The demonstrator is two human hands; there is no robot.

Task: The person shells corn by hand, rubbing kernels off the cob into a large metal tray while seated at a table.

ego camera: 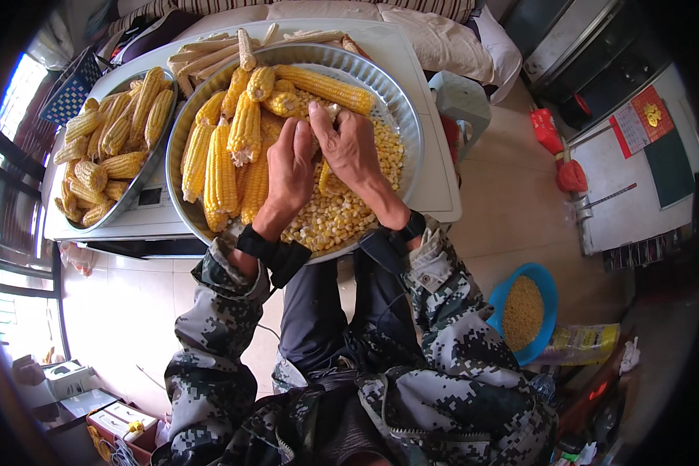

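Note:
Over a large round metal basin [412, 169], my left hand [291, 163] and my right hand [346, 140] meet, fingers curled around a corn cob [324, 110]. Most of this cob is hidden by the fingers; a pale part shows at the top. Whole yellow ears of corn [220, 172] lie on the basin's left side, and one long ear [326, 88] rests along its far side. Loose kernels [332, 218] cover the basin's right and near parts. Both wrists wear black straps.
On the left of the white table [442, 195] stands a second metal basin [169, 116] of corn ears. Bare cobs [207, 55] are piled behind the large basin. A plastic stool [463, 99] is at the right. A blue tub [550, 303] of kernels sits on the floor.

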